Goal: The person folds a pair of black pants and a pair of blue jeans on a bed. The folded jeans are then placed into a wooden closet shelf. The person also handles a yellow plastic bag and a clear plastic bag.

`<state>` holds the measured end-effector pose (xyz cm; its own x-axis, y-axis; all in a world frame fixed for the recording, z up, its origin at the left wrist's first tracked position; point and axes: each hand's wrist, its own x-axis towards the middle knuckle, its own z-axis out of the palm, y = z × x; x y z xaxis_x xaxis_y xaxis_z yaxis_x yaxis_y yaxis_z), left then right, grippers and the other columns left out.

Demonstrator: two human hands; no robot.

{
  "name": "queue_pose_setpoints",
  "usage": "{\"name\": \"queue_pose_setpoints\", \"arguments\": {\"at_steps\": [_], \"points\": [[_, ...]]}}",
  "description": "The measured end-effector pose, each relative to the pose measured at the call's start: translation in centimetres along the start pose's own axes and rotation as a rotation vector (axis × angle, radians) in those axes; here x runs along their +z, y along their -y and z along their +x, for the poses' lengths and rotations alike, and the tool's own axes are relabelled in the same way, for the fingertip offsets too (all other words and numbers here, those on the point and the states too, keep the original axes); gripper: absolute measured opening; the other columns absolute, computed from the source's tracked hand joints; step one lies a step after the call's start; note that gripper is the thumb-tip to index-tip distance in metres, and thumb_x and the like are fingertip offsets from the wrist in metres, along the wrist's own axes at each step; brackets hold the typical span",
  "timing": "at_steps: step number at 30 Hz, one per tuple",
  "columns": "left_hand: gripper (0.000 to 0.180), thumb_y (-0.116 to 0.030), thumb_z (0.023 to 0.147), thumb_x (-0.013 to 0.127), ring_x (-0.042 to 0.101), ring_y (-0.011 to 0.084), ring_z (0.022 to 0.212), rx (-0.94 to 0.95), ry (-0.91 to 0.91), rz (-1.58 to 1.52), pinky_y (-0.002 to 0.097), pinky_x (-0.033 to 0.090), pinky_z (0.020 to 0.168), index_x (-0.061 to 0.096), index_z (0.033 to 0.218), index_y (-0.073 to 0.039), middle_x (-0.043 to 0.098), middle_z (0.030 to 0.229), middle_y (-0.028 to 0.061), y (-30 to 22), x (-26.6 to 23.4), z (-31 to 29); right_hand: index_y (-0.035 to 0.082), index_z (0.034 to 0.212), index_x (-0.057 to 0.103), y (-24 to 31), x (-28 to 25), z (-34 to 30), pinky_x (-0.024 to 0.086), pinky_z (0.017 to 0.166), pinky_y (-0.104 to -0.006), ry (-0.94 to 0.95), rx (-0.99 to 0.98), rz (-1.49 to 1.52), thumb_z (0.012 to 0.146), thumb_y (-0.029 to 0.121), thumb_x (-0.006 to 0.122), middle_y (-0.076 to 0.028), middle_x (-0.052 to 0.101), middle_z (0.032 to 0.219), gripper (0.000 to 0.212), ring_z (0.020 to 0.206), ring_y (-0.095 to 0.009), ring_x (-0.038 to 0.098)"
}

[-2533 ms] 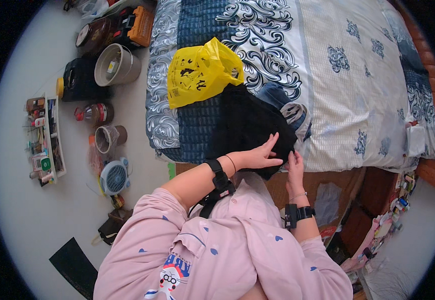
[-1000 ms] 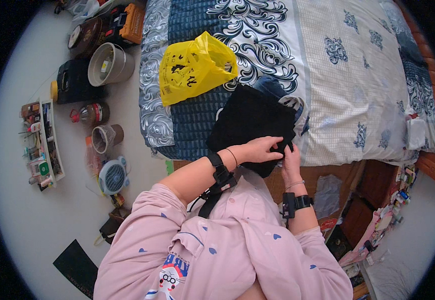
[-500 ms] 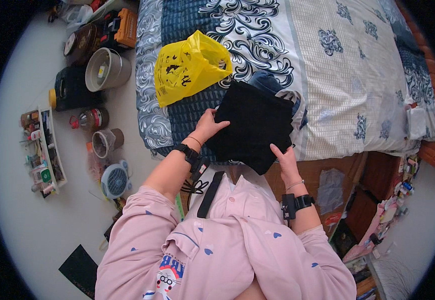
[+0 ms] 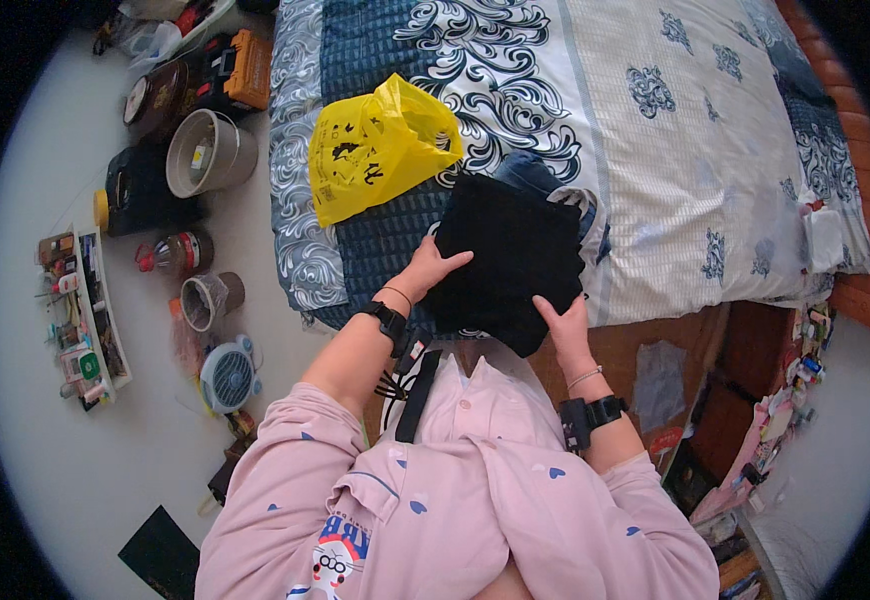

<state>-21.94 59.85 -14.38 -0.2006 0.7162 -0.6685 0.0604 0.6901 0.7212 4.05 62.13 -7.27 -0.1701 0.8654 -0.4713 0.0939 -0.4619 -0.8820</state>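
Note:
A folded piece of black cloth (image 4: 505,255), perhaps a garment, is stretched between my two hands at the near edge of the bed. My left hand (image 4: 433,268) grips its left side, thumb on top and the other fingers mostly hidden beneath. On the lower right edge, my right hand (image 4: 567,325) pinches the fabric with the thumb above. Behind the cloth lies a crumpled blue denim item (image 4: 525,174), partly covered by it. A yellow plastic bag (image 4: 375,160) rests on the bed beyond my left hand.
The bed (image 4: 655,200) has a patterned blue and white cover. Along its left side on the floor stand a grey bucket (image 4: 240,155), a black jug (image 4: 140,190), a small bin (image 4: 225,290) and a blue fan (image 4: 227,378). A cluttered shelf (image 4: 105,310) is farther left.
My hands have come slightly closer together on the black cloth, and its near corner sits a little lower. The whole view has shifted slightly.

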Motion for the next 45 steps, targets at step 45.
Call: {"name": "queue_pose_setpoints", "arguments": {"at_steps": [45], "points": [[0.071,-0.025,0.078,0.069,0.053,0.0399,0.11,0.257,-0.442,0.795,0.0418,0.043,0.095,0.036,0.133,0.006,0.054,0.12,0.0276,3.6,-9.7,-1.9,0.005,0.143,0.023,-4.1,-1.6,3.4,0.031,0.098,-0.0558,-0.273,-0.068,-1.047,0.061,0.042,0.082,-0.021,0.039,0.137,0.108,0.121,-0.037,0.042]]}}
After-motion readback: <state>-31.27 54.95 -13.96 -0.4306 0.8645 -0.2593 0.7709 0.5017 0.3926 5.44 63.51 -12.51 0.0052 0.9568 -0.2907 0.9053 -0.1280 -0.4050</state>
